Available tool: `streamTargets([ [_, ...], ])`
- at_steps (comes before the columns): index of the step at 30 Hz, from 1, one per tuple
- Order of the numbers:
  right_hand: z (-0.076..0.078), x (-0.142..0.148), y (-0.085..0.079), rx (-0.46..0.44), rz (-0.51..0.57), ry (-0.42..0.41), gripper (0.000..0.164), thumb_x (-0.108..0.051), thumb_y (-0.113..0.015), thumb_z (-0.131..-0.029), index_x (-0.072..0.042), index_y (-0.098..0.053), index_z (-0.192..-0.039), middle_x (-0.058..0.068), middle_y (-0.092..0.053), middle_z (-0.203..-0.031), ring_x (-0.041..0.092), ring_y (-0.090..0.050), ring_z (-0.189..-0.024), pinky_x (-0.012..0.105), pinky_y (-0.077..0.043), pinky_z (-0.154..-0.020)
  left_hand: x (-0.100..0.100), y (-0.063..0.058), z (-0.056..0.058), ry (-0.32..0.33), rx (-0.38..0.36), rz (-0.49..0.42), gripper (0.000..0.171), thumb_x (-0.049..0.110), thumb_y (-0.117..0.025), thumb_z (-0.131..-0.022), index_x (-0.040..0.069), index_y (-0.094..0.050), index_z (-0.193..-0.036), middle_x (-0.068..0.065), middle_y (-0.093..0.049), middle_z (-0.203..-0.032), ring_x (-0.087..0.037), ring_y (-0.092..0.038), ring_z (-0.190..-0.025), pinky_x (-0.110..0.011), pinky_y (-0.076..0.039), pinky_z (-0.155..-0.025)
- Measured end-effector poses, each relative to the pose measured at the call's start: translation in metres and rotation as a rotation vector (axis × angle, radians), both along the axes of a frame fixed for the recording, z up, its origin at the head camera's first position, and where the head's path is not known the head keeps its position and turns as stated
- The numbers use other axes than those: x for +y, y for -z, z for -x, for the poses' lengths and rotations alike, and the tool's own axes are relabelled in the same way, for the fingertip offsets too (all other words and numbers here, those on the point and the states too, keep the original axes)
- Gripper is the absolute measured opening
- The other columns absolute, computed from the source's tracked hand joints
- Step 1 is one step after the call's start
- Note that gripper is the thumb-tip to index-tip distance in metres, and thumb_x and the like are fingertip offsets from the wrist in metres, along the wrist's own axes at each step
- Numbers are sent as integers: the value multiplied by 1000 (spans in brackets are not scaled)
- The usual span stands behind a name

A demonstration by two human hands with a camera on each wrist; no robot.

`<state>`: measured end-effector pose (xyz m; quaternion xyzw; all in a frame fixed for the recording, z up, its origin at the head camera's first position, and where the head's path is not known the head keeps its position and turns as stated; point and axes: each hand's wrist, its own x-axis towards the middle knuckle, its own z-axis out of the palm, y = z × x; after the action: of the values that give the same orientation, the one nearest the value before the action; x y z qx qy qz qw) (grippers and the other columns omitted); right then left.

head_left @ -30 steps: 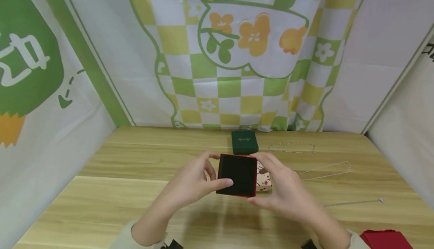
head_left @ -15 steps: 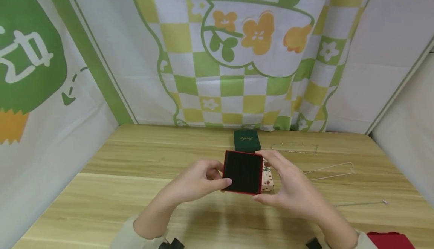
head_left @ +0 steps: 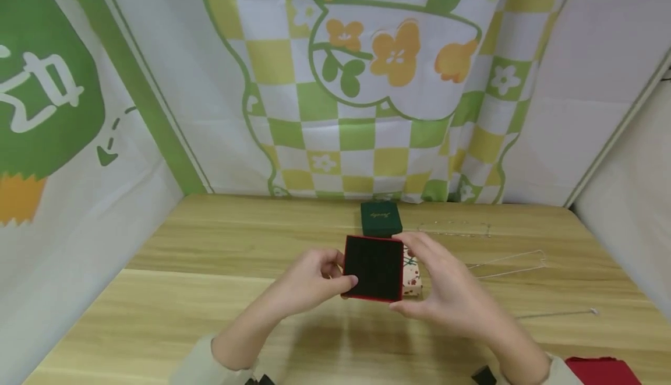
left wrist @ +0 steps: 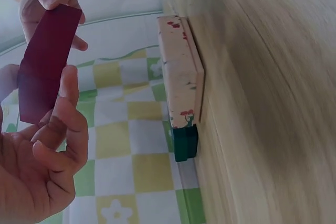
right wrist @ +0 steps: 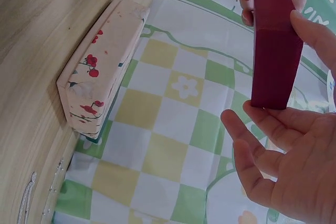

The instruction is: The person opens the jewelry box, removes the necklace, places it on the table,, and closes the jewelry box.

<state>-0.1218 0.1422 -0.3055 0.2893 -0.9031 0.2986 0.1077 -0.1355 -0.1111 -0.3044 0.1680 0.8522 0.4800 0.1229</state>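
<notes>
A shallow square red box (head_left: 373,267) with a black inner face is held up above the table, that face turned towards the head camera. My left hand (head_left: 309,283) pinches its left side, thumb on the black face and fingers behind. My right hand (head_left: 445,283) grips the right side between the thumb at the lower corner and a finger at the upper corner. Both wrist views show the box's plain dark red side, in the left wrist view the red box (left wrist: 48,64) and in the right wrist view the red box (right wrist: 275,51).
Behind the held box lie a cream flower-patterned box (head_left: 412,274) and a dark green box (head_left: 380,218). To the right are chain necklaces (head_left: 508,263), a thin chain with a small pendant (head_left: 593,311) and a red object (head_left: 603,370) at the front edge. A patterned curtain (head_left: 356,134) hangs behind.
The box has tilted a little, so more of its red rim shows. My left index finger has come down from the upper left corner. My right hand keeps its grip.
</notes>
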Motion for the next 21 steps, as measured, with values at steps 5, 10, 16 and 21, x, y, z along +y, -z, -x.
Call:
streamTargets([
  [5,1,-2,0,-12,-20,-18,91,-31,-94,-64,-22,-48,-142,-6,-54,-139,21,-56,-125,49,-50,-98,-1,-3,7,-47,-12,-7,52,40,-67,-93,4,-59,-129,-7,-71,-92,-17,-63,-85,-37,-52,-77],
  [10,0,-5,1,-21,-47,-30,92,-34,-93,-64,-25,-47,-143,-7,-54,-138,21,-55,-125,51,-49,-97,2,0,10,-56,-17,-73,44,37,-67,-93,8,-61,-126,-5,-71,-90,-14,-63,-82,-34,-50,-76],
  [16,-1,-5,3,-1,-63,-30,93,-35,-93,-63,-26,-47,-143,-7,-55,-138,22,-55,-126,53,-49,-98,6,5,13,-11,-15,-117,30,30,-67,-94,5,-64,-111,2,-57,-68,-11,-48,-64,-26,-34,-58],
  [21,-2,-5,2,1,-73,-22,92,-36,-93,-64,-25,-47,-143,-5,-55,-139,23,-54,-127,54,-48,-97,6,5,13,-14,-30,-138,28,27,-67,-94,3,-64,-108,1,-62,-70,-10,-53,-64,-26,-37,-59],
])
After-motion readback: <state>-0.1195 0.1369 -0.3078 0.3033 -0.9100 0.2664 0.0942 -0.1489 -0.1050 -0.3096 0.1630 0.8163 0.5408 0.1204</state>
